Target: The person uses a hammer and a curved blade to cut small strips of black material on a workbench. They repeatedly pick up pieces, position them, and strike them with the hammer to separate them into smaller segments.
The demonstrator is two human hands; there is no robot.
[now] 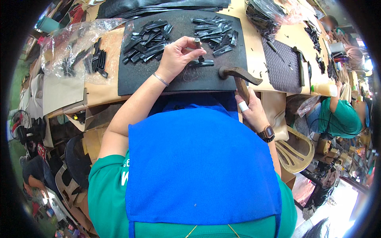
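My left hand [179,55] is closed around a short metal punch [197,42], held upright with its lower end at a small black strip [205,63] on the dark work mat [158,81]. In my right hand [253,110] is the wooden handle of a hammer [241,74], its metal head raised near the mat's right edge. White tape wraps one finger of that hand. Beyond my left hand lies a pile of black folded strips [147,41]. A second pile of black strips [216,33] lies on the mat at the far right.
Clear plastic bags [75,43] with black pieces lie left. Black sheets [162,7] lie along the back. On the right are a textured dark mat [283,65], another hammer [299,65] and a thin tool [274,47]. A co-worker in green [341,115] sits right, near a plastic chair [293,152].
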